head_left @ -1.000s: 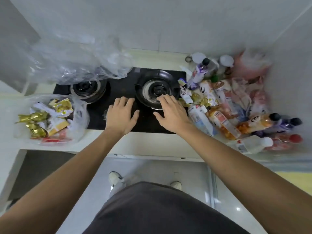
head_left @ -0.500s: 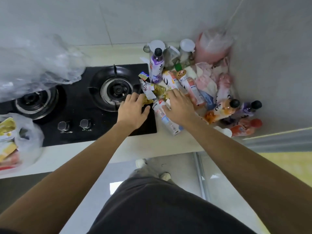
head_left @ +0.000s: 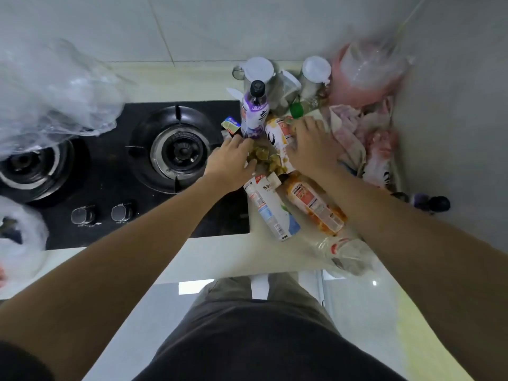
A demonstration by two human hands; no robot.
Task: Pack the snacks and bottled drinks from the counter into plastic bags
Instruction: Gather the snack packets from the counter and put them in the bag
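Both hands, left [head_left: 233, 158] and right [head_left: 312, 148], spread flat, gripping nothing, over small gold-wrapped snacks [head_left: 265, 158] just right of black gas hob [head_left: 110, 188]. Best scooped together before lifting.

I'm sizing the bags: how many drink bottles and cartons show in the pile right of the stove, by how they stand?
Standing purple-label bottle: 1
Lying bottles: white-label, orange, clear, dark-capped purple, white carton under right hand: 5
Total: 6; others may be hidden.
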